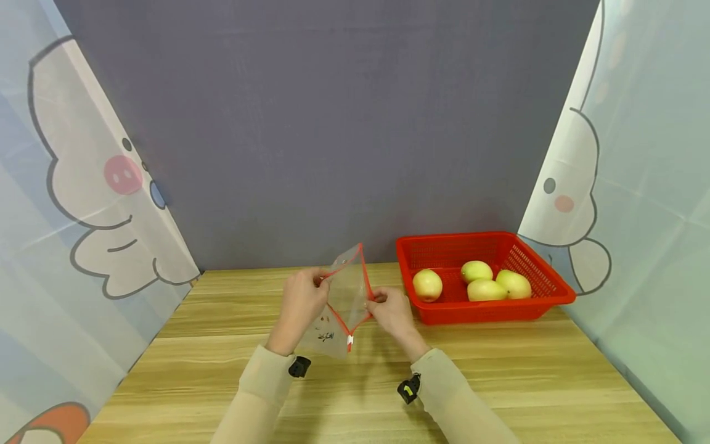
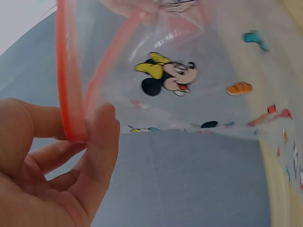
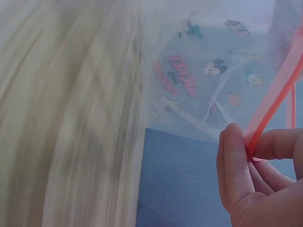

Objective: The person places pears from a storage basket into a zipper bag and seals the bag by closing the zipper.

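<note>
A clear zip bag (image 1: 349,290) with red edging and a small white slider hangs above the table between both hands, its mouth spread apart. My left hand (image 1: 306,299) pinches one side of the red rim, and my right hand (image 1: 392,311) pinches the opposite side. Close up in the left wrist view, thumb and fingers hold the red strip (image 2: 71,94) of the bag, whose film carries cartoon prints. The right wrist view has the other fingers (image 3: 236,161) on the red strip (image 3: 270,109). No contents show inside the bag.
Right of the hands, a red plastic basket (image 1: 471,313) stands on the wooden table (image 1: 222,345). It holds several yellow-green round fruits (image 1: 485,290). A grey curtain (image 1: 333,123) closes off the back, with printed cartoon curtains (image 1: 83,185) at both sides.
</note>
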### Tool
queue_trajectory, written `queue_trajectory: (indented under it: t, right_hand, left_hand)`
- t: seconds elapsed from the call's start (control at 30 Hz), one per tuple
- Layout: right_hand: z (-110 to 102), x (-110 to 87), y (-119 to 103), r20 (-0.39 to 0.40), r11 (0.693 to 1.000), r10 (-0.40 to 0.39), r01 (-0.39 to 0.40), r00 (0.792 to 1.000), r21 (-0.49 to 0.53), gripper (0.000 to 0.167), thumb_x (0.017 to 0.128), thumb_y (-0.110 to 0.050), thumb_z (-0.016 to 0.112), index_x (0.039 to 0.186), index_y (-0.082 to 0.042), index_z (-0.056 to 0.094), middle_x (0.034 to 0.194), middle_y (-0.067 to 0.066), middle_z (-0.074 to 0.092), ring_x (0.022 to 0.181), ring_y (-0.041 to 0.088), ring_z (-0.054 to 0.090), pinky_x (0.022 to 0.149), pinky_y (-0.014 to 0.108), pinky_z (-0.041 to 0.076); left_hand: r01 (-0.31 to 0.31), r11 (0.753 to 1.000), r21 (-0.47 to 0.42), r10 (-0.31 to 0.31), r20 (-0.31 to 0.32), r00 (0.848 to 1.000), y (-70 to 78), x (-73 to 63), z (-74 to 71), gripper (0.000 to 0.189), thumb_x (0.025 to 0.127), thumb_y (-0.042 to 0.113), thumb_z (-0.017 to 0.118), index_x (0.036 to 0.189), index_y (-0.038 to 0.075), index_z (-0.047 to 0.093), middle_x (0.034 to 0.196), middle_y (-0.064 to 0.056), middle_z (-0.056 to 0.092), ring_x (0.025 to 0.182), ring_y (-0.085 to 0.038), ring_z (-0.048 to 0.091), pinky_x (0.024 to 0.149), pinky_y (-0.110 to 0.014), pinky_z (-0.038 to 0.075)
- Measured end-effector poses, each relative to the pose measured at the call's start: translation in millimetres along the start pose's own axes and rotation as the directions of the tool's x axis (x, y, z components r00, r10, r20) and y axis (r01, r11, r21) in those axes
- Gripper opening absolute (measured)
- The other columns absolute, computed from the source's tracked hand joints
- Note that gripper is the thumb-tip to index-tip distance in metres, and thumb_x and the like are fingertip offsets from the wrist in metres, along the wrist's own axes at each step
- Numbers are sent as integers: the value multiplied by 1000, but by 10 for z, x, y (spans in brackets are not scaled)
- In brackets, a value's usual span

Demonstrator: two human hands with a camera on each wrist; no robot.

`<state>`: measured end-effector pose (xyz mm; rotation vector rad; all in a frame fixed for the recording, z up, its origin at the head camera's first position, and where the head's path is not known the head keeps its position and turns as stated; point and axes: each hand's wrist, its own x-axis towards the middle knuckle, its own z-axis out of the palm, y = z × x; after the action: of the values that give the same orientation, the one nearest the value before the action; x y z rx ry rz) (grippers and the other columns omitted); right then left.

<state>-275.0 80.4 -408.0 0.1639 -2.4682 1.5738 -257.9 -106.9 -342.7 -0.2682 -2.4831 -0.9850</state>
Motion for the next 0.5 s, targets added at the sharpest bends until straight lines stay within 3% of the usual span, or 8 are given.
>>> queue_trajectory:
  t: [0.1,0.2,0.5]
  right_hand:
    - [-30,-5,-22,9,1000,3,-3,1000,-5,9,82,-1,75,91,0,76,79,5,72,70,14,66,60,27,53]
    - [-87,-5,-44,9,1000,10,-9,1000,-27,13,82,-2,76,95,-1,77,81,5,73,73,15,67,63,28,54]
    - [-308,-1,-49,28,998,-6,8,1000,-66,15,84,-1,75,99,1,79,88,8,76,82,21,70,71,32,57]
  left_hand:
    - [65,993,-94,-63,23,998,-40,-3,3,11,92,4,71,99,-1,78,75,-7,70,56,-13,60,48,-28,48]
    - [137,978,-156,-133,36,991,-99,-10,-12,11,95,6,71,99,0,78,75,-6,69,58,-14,61,48,-28,48]
    - [221,945,-240,-224,13,974,-270,-36,-133,15,97,8,70,104,-4,76,85,-19,67,49,-15,60,44,-27,53]
